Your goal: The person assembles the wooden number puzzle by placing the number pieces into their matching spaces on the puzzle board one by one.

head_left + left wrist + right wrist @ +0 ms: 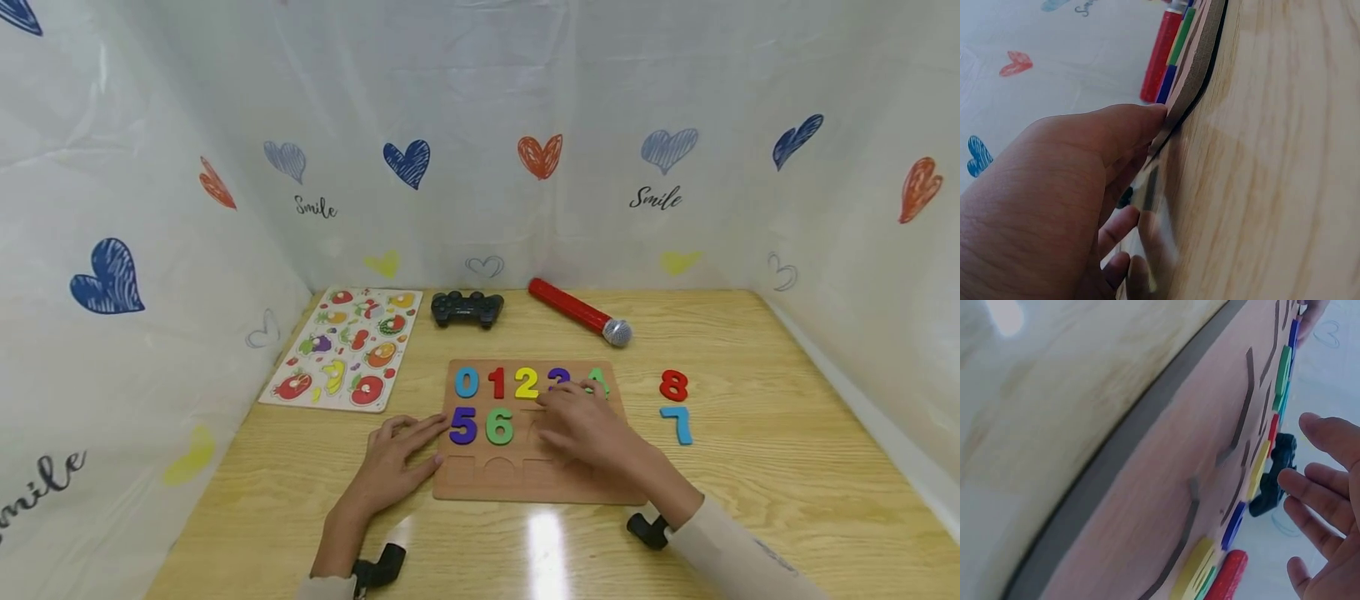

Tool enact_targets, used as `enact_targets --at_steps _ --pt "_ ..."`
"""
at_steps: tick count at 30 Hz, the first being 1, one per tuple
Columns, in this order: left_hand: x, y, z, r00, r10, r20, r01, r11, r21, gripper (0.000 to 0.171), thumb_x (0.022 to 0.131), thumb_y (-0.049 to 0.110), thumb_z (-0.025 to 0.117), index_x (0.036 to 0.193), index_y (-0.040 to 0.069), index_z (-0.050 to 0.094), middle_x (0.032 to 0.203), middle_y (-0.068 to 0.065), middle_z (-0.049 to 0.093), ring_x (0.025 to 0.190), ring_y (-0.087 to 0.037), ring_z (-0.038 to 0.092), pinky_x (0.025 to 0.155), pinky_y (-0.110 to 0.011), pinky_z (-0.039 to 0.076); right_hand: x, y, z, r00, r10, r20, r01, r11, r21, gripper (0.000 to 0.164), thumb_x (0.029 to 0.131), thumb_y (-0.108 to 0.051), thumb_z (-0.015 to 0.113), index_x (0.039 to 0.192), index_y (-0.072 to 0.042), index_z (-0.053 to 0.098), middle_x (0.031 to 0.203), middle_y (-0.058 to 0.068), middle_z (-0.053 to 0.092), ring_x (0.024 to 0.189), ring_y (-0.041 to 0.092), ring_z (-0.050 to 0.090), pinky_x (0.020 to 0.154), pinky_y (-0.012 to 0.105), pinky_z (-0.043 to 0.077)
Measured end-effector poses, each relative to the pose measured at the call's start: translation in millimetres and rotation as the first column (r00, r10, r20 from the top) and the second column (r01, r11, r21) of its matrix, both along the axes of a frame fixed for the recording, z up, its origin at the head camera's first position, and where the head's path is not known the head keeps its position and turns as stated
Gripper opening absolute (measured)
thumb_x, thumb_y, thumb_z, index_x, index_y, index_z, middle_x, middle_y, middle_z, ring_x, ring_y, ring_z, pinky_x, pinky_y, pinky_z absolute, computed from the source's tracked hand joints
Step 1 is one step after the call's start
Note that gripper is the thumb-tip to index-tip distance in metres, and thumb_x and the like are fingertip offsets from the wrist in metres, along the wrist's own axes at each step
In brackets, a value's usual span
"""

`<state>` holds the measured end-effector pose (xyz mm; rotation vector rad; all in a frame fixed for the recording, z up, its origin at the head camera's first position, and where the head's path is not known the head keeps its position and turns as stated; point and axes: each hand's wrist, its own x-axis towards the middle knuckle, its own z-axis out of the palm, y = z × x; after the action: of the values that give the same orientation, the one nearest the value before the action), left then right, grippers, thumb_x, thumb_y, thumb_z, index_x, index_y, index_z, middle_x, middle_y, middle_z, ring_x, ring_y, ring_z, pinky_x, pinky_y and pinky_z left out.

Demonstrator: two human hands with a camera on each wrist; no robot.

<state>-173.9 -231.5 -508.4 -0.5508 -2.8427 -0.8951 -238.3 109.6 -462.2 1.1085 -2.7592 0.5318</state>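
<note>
A brown wooden number board (480, 487) lies on the table with raised digits 0 to 6 in its recesses. My left hand (397, 467) rests at the board's left edge, thumb and a finger against it beside the purple 5 (462, 426). My right hand (588, 425) is over the board's right half with fingers spread and nothing in them, partly covering the purple 3 (558, 377) and green 4 (597, 379). In the right wrist view a yellow piece (1194, 569) sits on the board; the hand hides it in the head view.
A red 8 (673, 385) and blue 7 (677, 423) lie right of the board. Behind it are a black game controller (467, 309) and a red microphone (573, 307). A fruit puzzle board (341, 350) lies at the left. Printed sheeting surrounds the table.
</note>
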Motion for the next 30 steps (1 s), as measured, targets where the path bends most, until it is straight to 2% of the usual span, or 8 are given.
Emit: enact_targets --at_steps 5,11,22,30 --pt "1.2 1 1.3 1.0 -0.002 -0.008 0.002 1.0 0.002 0.051 0.095 0.039 0.068 0.144 0.031 0.057 0.15 0.014 0.048 0.13 -0.026 0.038 0.096 -0.055 0.025 1.3 15 -1.2 1.0 -0.004 0.013 0.004 1.0 -0.018 0.046 0.089 -0.029 0.078 0.129 -0.008 0.067 0.126 0.003 0.066 0.125 0.027 0.051 0.103 0.055 0.021" --pt "1.1 0 1.1 1.0 0.003 -0.024 -0.003 1.0 -0.006 0.051 0.095 0.039 0.068 0.144 0.031 0.057 0.15 0.013 0.049 0.129 -0.026 0.039 0.095 -0.055 0.026 0.6 27 -2.5 1.0 -0.007 0.003 0.007 1.0 -0.013 0.047 0.088 -0.028 0.079 0.128 -0.006 0.067 0.125 0.005 0.067 0.125 0.031 0.052 0.102 0.058 0.023" --pt "0.4 0 -1.8 0.999 -0.001 -0.042 0.001 1.0 -0.014 0.051 0.095 0.04 0.068 0.144 0.031 0.057 0.15 0.013 0.049 0.128 -0.027 0.04 0.096 -0.055 0.025 3.2 38 -0.5 0.998 -0.042 0.047 0.044 0.998 -0.037 0.046 0.087 -0.024 0.08 0.127 -0.007 0.067 0.121 0.004 0.067 0.123 0.031 0.052 0.103 0.059 0.022" --pt "1.1 1 1.3 0.999 -0.008 -0.043 0.007 1.0 -0.009 0.051 0.095 0.037 0.069 0.144 0.028 0.058 0.149 0.01 0.05 0.128 -0.028 0.04 0.094 -0.056 0.025 5.2 49 0.1 0.998 -0.064 0.028 0.066 0.997 -0.043 0.046 0.086 -0.022 0.081 0.127 -0.006 0.066 0.118 0.004 0.069 0.121 0.031 0.053 0.103 0.061 0.021"
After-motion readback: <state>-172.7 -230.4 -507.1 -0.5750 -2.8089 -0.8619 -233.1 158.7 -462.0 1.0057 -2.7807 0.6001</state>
